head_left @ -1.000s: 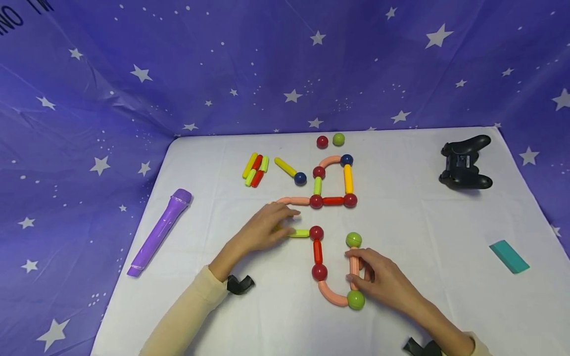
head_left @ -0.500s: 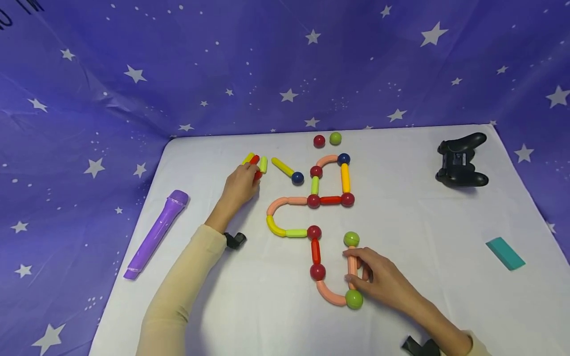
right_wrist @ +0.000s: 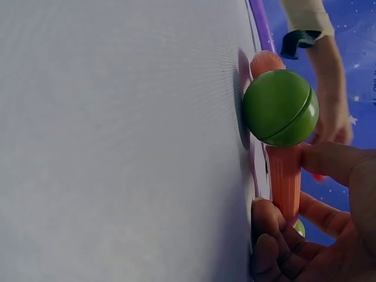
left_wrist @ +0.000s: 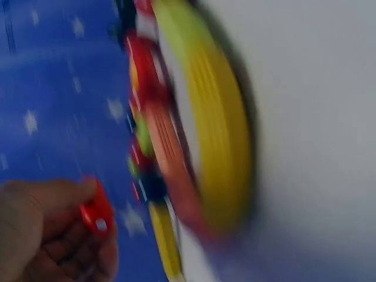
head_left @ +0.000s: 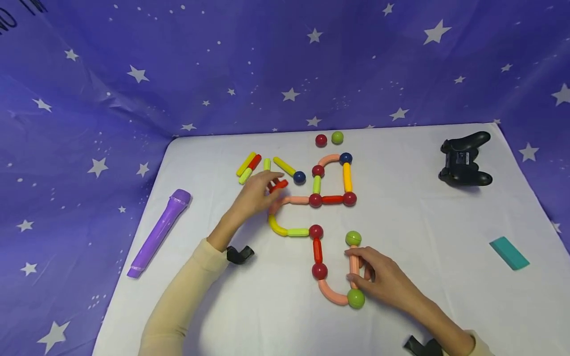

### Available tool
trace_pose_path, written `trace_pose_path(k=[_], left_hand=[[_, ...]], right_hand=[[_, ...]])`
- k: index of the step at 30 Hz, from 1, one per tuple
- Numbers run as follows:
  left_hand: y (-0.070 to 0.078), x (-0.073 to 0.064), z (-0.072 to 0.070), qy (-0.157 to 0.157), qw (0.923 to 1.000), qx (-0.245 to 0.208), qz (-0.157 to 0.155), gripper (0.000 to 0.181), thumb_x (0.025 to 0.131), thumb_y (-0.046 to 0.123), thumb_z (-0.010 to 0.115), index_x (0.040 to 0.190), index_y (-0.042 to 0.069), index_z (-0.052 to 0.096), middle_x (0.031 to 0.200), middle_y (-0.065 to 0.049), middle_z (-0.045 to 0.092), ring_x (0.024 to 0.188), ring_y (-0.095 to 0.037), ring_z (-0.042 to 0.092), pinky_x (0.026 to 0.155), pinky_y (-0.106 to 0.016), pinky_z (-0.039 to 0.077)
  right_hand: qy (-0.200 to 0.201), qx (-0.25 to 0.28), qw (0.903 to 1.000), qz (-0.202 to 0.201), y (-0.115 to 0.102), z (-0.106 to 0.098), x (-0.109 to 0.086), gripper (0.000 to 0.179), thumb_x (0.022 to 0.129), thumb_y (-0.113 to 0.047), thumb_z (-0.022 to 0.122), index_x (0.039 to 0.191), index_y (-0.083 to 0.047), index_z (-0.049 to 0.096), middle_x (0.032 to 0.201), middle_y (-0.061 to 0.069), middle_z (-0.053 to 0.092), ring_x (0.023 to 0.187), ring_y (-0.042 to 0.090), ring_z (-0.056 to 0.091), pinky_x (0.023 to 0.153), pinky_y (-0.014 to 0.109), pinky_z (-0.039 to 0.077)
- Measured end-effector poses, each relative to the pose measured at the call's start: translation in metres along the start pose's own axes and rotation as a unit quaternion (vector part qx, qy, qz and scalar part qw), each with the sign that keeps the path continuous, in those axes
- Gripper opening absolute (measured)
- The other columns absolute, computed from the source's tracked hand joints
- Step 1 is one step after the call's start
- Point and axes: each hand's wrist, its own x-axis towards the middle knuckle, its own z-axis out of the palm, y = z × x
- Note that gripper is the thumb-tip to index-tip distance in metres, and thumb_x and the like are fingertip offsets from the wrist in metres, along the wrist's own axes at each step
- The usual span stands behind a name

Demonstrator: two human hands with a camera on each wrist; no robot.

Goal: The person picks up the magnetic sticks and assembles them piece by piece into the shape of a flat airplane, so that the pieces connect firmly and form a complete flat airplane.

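Pinched in my left hand (head_left: pixel 256 197) is a short red magnetic rod (left_wrist: pixel 98 207), held above the left bend of a chain of rods and balls. That bend joins a pink curved rod to a yellow curved rod (head_left: pixel 277 226). My right hand (head_left: pixel 385 277) grips a pink straight rod (right_wrist: pixel 285 179) between thumb and fingers. This pink rod has a green ball (head_left: pixel 356 298) at its near end and another green ball (head_left: pixel 354 238) at its far end. From the near ball, a pink curved rod (head_left: pixel 331 293) leads to a red ball (head_left: pixel 319 271).
Behind the left hand lie loose yellow, red and lime rods (head_left: pixel 250 164) and a yellow rod with a blue ball (head_left: pixel 299 177). Two loose balls (head_left: pixel 321 140) sit at the back. A purple microphone (head_left: pixel 160 232), black game controller (head_left: pixel 465 160) and teal block (head_left: pixel 509 252) lie at the sides.
My left hand moved from the chain's bend to the loose rods, picked up a red rod and came back rightward with it. The right hand stays on the pink rod.
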Motion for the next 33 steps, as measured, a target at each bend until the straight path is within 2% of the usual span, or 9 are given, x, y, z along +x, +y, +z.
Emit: trace_pose_path(k=[2,4,7,10,13,16,33], left_hand=[[0.025,0.001,0.008,-0.038,0.9972,-0.047,0.044,0.037,0.09,0.013,0.07,0.126,0.007,0.064,0.108,-0.007,0.069,0.09,-0.019,0.061,0.081,-0.034,0.054],[0.046,0.002,0.02,-0.08,0.9913,-0.075,0.074,0.034,0.09,0.015,0.071,0.124,0.011,0.067,0.107,-0.003,0.069,0.091,-0.016,0.06,0.083,-0.033,0.054],[0.07,0.004,0.04,-0.126,0.9834,-0.085,0.099,0.031,0.09,0.017,0.071,0.121,0.015,0.069,0.109,0.003,0.069,0.095,-0.012,0.058,0.086,-0.028,0.052],[0.083,0.006,0.06,-0.163,0.9773,-0.073,0.113,0.029,0.091,0.022,0.07,0.12,0.017,0.069,0.108,0.006,0.069,0.092,-0.01,0.058,0.081,-0.019,0.049],[0.087,0.007,0.072,-0.188,0.9727,-0.05,0.126,0.029,0.091,0.026,0.071,0.118,0.017,0.07,0.103,0.007,0.07,0.084,-0.007,0.057,0.072,-0.014,0.046],[0.087,0.006,0.077,-0.196,0.9717,-0.035,0.127,0.028,0.089,0.025,0.073,0.116,0.016,0.072,0.098,0.008,0.07,0.079,-0.005,0.055,0.068,-0.012,0.044],[0.086,0.006,0.078,-0.223,0.9653,-0.011,0.135,0.028,0.089,0.025,0.073,0.116,0.016,0.072,0.102,0.006,0.071,0.08,-0.004,0.056,0.073,-0.013,0.045]], right_hand=[[-0.001,0.002,1.0,-0.001,0.0,-0.001,0.0,0.051,0.078,-0.019,0.083,0.124,-0.017,0.062,0.095,-0.008,0.058,0.069,0.005,0.049,0.056,0.018,0.043],[-0.002,0.005,1.0,0.0,0.001,-0.002,0.0,0.05,0.079,-0.02,0.083,0.124,-0.017,0.062,0.094,-0.008,0.058,0.069,0.005,0.049,0.057,0.018,0.043],[-0.005,0.012,0.9999,-0.003,0.003,-0.002,0.0,0.049,0.08,-0.021,0.082,0.124,-0.017,0.062,0.093,-0.008,0.057,0.069,0.005,0.05,0.057,0.018,0.043],[-0.004,0.017,0.9998,-0.008,0.004,0.0,0.001,0.048,0.08,-0.021,0.081,0.125,-0.017,0.062,0.093,-0.008,0.057,0.068,0.004,0.05,0.057,0.018,0.043],[0.0,0.02,0.9996,-0.018,0.006,0.001,0.001,0.048,0.081,-0.021,0.081,0.124,-0.016,0.062,0.093,-0.008,0.057,0.067,0.004,0.049,0.057,0.018,0.043],[0.004,0.019,0.9995,-0.027,0.006,0.0,0.002,0.048,0.08,-0.02,0.081,0.124,-0.016,0.062,0.093,-0.007,0.058,0.067,0.004,0.05,0.056,0.018,0.043],[-0.01,0.014,0.9999,0.003,0.003,-0.004,0.003,0.05,0.08,-0.021,0.081,0.126,-0.017,0.062,0.094,-0.007,0.057,0.068,0.005,0.049,0.055,0.018,0.042]])
